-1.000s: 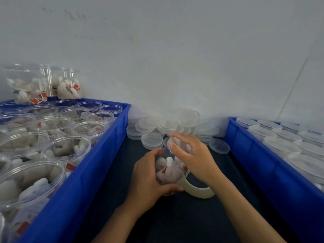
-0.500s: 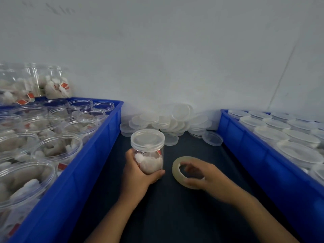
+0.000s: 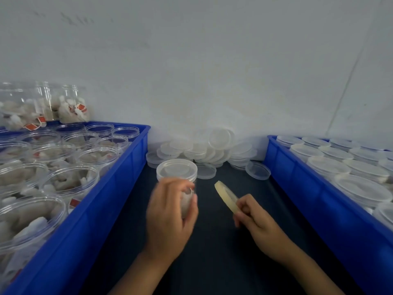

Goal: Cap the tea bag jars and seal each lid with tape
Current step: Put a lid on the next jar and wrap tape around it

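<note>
Dark lane (image 3: 223, 248) between blue crates (image 3: 119, 201)

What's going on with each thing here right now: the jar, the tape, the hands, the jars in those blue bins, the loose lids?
Jar in hand: capped, upright, gripped.
Tape roll: lifted, tilted on edge, no strip visibly pulled out.
Left hand: curled round the jar.
Right hand: pinching the tape roll.
Jars in left bin: open, filled with tea bags.
Jars in right bin: lids on.
Loose lids: piled by the wall.

Clear glossy plastic jar (image 3: 187, 201), translucent lid (image 3: 177, 169); smooth blue plastic crates (image 3: 119, 188).
</note>
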The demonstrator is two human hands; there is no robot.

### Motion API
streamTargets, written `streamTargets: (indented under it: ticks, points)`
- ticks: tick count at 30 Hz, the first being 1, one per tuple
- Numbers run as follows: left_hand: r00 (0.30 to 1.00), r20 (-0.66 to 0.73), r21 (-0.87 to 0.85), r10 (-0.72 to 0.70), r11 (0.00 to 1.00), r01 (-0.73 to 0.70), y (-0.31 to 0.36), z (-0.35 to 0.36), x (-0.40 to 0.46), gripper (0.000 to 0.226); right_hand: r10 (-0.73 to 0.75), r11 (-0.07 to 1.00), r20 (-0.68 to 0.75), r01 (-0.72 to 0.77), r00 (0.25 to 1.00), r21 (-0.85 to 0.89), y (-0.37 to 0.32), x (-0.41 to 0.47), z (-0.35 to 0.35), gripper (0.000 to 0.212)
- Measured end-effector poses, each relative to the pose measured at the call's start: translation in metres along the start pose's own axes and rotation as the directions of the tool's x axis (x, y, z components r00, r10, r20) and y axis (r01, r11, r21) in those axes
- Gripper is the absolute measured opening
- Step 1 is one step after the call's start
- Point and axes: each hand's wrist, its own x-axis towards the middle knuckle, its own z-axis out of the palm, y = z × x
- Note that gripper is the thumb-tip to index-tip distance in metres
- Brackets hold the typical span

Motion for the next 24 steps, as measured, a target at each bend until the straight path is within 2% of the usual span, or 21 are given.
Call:
streamTargets:
  ticks: [1, 3, 4, 6, 10, 14, 19, 22, 24]
  points:
    - [0.993, 0.116, -0.039, 0.027, 0.999, -0.023, 0.006, 0.001, -0.002, 0.023, -0.018, 0.999, 0.005, 0.018, 1.000, 0.041, -0.001, -0.001, 0.001, 0.008]
    - [0.943, 0.333, -0.090, 0.016, 0.996, 0.015, 0.013, 0.005, -0.009, 0.030, -0.053, 0.992, 0.011, 0.051, 0.999, 0.118, -0.004, -0.004, 0.004, 0.008]
    - [0.913, 0.409, -0.091, -0.012, 0.994, 0.054, 0.015, 0.007, -0.012, 0.036, -0.063, 0.987, 0.005, 0.061, 0.998, 0.146, -0.006, -0.005, 0.006, 0.011]
    - [0.877, 0.475, -0.090, -0.072, 0.987, 0.130, 0.015, 0.009, -0.014, 0.047, -0.083, 0.985, -0.021, 0.085, 0.996, 0.147, -0.008, -0.006, 0.010, 0.017]
    - [0.893, 0.431, -0.119, -0.129, 0.973, 0.198, 0.016, 0.008, -0.014, 0.046, -0.121, 0.989, -0.081, 0.127, 0.989, 0.080, -0.008, -0.008, 0.027, 0.011]
    - [0.942, 0.329, -0.122, -0.072, 0.985, 0.118, 0.017, 0.010, -0.017, 0.038, -0.156, 0.984, -0.161, 0.167, 0.975, 0.056, -0.009, -0.007, 0.041, 0.006]
    - [0.966, 0.257, -0.142, -0.021, 0.988, 0.060, 0.014, 0.012, -0.021, 0.034, -0.149, 0.986, -0.158, 0.160, 0.976, 0.055, -0.008, -0.008, 0.047, 0.009]
    - [0.963, 0.264, -0.200, -0.046, 0.975, 0.102, 0.013, 0.012, -0.022, 0.025, -0.126, 0.984, -0.135, 0.140, 0.983, 0.106, -0.010, -0.008, 0.046, 0.006]
    - [0.950, 0.281, -0.295, -0.137, 0.929, 0.221, 0.014, 0.012, -0.021, 0.022, -0.122, 0.977, -0.127, 0.142, 0.984, 0.161, -0.013, -0.007, 0.043, 0.003]
